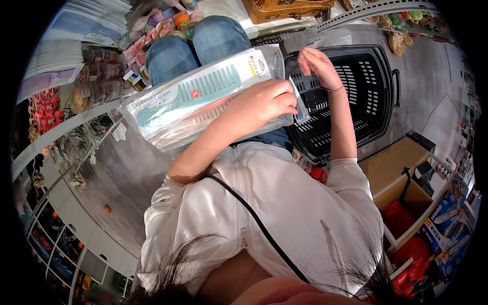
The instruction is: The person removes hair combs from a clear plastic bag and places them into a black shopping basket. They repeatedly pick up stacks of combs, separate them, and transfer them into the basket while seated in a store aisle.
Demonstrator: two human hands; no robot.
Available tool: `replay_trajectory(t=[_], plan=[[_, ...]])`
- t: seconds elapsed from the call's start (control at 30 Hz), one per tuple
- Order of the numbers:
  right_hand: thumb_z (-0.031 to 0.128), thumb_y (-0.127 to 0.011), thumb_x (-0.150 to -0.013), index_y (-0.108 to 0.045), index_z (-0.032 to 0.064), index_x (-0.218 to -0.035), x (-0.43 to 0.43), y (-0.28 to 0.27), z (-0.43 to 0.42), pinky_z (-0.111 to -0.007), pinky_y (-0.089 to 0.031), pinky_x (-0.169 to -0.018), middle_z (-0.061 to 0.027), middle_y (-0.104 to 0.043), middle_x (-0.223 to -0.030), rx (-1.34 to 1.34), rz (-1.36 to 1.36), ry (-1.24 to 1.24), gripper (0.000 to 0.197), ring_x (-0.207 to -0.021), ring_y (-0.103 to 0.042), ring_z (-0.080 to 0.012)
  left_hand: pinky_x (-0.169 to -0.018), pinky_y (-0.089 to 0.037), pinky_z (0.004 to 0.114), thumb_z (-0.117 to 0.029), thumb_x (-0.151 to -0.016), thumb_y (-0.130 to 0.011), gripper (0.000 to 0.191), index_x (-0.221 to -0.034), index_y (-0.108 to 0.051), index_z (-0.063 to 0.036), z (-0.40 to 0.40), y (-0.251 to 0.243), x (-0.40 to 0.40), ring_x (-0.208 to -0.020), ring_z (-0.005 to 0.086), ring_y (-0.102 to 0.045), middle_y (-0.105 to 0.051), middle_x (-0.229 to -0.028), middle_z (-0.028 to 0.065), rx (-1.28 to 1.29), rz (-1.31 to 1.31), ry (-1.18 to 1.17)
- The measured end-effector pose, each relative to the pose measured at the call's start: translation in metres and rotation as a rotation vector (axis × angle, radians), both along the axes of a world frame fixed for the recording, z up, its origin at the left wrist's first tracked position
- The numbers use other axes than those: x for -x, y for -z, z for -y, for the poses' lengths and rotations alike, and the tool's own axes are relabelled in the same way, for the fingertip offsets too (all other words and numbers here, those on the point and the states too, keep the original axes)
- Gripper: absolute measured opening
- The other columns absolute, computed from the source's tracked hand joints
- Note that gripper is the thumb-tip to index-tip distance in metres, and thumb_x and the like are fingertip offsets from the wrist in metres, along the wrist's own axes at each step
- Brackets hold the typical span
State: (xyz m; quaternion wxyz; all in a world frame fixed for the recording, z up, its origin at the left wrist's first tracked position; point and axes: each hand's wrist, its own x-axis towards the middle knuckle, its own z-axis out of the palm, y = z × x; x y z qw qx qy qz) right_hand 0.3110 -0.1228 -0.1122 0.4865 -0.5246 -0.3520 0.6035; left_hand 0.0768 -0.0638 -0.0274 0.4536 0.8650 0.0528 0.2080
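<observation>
A clear plastic bag of carded hair combs [190, 99] lies tilted across my lap, below my jeans-clad knees. A teal wide-tooth comb on a white printed card faces up, with a pinkish comb partly visible under it. My left hand [270, 99] reaches over the bag, its bent fingers gripping a thin carded package [300, 102] at the right end. Further right, my right hand [318, 65] is raised over the near-left side of a black plastic shopping basket [375, 89]. Its fingers are curled and slightly blurred; whether they hold anything is unclear.
Hair ties and brushes [164, 24] crowd the shelf beyond my knees. Stacked comb packages [82, 30] and tubs of accessories [99, 72] stand at upper left. A woven case [286, 9] sits at the top. Cartons [396, 160] and red bags [410, 263] are at right.
</observation>
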Motion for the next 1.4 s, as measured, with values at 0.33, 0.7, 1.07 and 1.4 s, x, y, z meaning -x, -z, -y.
replay_trajectory(t=[0.33, 0.7, 1.07, 1.4], plan=[[0.055, -0.068, -0.06, -0.036, 0.0047, -0.128, -0.029, 0.319, 0.204, -0.04, -0.035, -0.097, -0.0224, -0.044, -0.125, 1.101, 1.046, -0.053, 0.091, -0.118, -0.042, -0.0324, -0.065, -0.043, 0.032, -0.018, -0.075, -0.063, 0.013, -0.077, -0.058, -0.0066, -0.008, 0.003, -0.009, -0.074, 0.0219, -0.054, -0.053, -0.081, 0.0038, 0.069, -0.114, -0.033], [0.048, -0.077, -0.055, -0.059, -0.0024, -0.102, -0.042, 0.249, 0.179, -0.033, -0.047, -0.077, -0.0186, -0.061, -0.101, 0.877, 0.723, -0.451, 0.071, -0.091, -0.061, -0.027, -0.066, -0.044, 0.03, -0.015, -0.079, -0.06, 0.011, -0.081, -0.057, -0.0048, -0.009, -0.005, -0.009, -0.075, 0.0206, -0.054, -0.053, -0.087, 0.0053, 0.219, -0.048, -0.028], [0.025, -0.067, -0.076, -0.051, -0.0037, -0.109, -0.064, -0.089, 0.187, -0.023, -0.042, -0.073, -0.0036, -0.058, -0.093, 0.59, 0.328, -0.115, 0.047, -0.082, -0.051, -0.0081, -0.064, -0.039, 0.025, -0.015, -0.09, -0.042, 0.015, -0.092, -0.047, -0.0005, -0.02, -0.021, 0.025, -0.068, 0.0128, -0.046, -0.051, -0.084, 0.0103, 0.781, 0.353, -0.243], [0.008, -0.057, -0.083, -0.046, -0.0018, -0.118, 0.081, -0.079, 0.131, -0.028, -0.038, -0.089, -0.0053, -0.054, -0.111, 0.19, 0.015, 0.004, 0.038, -0.102, -0.049, -0.0137, -0.085, -0.04, 0.03, -0.014, -0.085, -0.056, 0.044, -0.122, -0.037, -0.0007, 0.039, -0.02, 0.006, -0.105, 0.0211, -0.049, -0.048, -0.118, 0.0127, 0.73, -0.029, 0.036]])
